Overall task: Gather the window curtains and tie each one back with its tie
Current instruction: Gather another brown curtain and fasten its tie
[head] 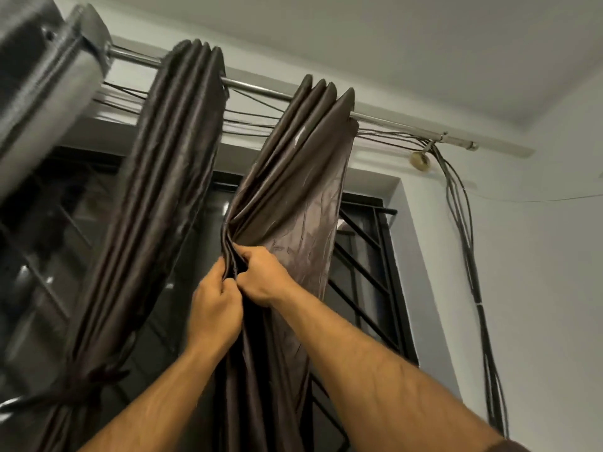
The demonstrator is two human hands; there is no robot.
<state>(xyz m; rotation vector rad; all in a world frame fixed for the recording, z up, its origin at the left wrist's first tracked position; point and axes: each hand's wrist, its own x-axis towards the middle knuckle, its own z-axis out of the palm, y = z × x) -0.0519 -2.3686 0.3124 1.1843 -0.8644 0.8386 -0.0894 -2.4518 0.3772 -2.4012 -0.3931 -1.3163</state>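
- The right curtain hangs from the rod, in front of the barred window. Its pleats are drawn in to a narrow waist at mid-height, likely so a tie can go round a compact bundle.
- The left hand has its grip curled tight on the gathered folds, thumb pressing cloth against the fingers.
- The right hand pinches the same bunch just above, touching the left. Its grip also closes on fabric, seemingly to keep loose pleats from slipping out.
- One outer panel is not gathered and billows right of the hands.
- The middle curtain is already bound low down by its tie.
- No tie for the right curtain is visible, so I judge gathering is the step in hand.
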